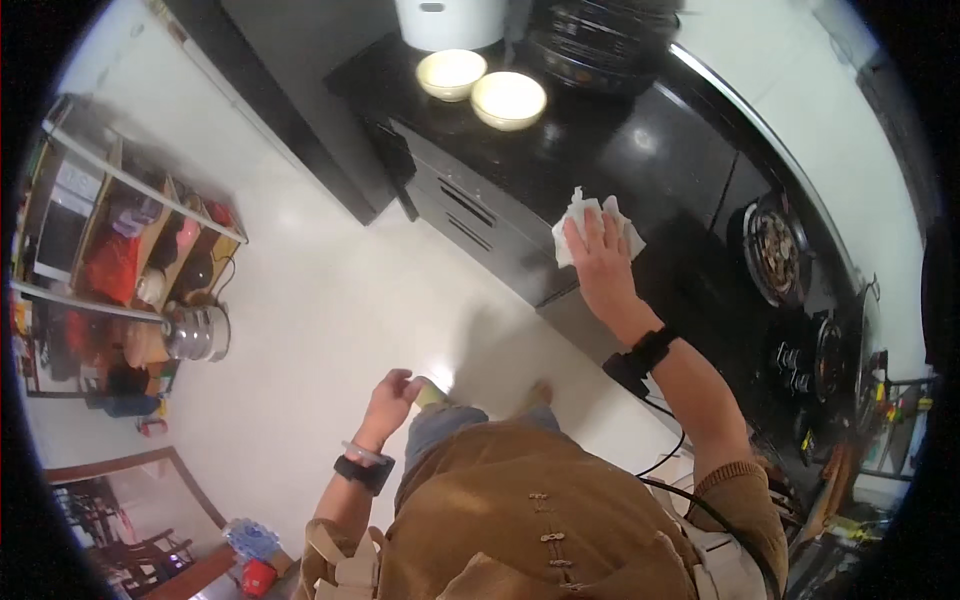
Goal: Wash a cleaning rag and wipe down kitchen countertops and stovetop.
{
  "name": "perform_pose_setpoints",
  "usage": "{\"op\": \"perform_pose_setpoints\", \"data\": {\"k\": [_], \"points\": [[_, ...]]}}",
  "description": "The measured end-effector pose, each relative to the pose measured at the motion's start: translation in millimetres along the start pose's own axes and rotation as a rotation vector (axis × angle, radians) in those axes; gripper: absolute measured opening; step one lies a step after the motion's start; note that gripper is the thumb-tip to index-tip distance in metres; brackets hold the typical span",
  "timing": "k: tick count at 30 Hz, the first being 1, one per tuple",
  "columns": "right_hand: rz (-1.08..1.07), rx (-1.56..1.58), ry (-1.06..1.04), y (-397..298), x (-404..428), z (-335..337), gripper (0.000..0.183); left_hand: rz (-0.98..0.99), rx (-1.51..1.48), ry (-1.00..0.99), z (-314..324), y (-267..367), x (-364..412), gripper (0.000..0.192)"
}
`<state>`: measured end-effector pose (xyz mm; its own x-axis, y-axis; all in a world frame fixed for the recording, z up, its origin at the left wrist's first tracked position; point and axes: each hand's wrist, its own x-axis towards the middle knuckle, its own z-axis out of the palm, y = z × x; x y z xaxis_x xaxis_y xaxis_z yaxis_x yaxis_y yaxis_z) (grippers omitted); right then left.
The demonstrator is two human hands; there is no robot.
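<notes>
My right hand (604, 270) lies with its fingers spread over a crumpled white cloth or paper towel (561, 241), pressing it on the black countertop (660, 180) near the front edge. Part of the cloth is hidden under the fingers. My left hand (391, 405) hangs low beside my body above the floor, loosely curled with nothing in it. Two pale yellow bowls (510, 101) stand side by side farther along the counter, in front of a white container (450, 22). Their insides are washed out by glare.
A gas hob with burners (776, 251) is set into the counter at the right. Behind the bowls stands a dark appliance or rack (600, 45). Grey drawer fronts (480, 214) run below the counter edge. A shelf unit (127, 255) with mixed goods is at the left.
</notes>
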<state>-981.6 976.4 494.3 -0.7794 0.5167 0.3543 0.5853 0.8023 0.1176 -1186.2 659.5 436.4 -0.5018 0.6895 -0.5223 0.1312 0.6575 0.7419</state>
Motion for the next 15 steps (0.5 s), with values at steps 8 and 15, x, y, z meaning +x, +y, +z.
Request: {"op": "perform_pose_setpoints", "data": {"k": [8, 15], "points": [[-0.127, -0.142, -0.04, -60.3, 115.1, 52.6, 0.051, -0.134, -0.071, 0.037, -83.5, -96.7, 0.8, 0.033], [-0.055, -0.071, 0.037, -125.8, 207.6, 83.1, 0.053, -0.1, -0.069, 0.166, -153.0, -118.4, 6.1, 0.032]]}}
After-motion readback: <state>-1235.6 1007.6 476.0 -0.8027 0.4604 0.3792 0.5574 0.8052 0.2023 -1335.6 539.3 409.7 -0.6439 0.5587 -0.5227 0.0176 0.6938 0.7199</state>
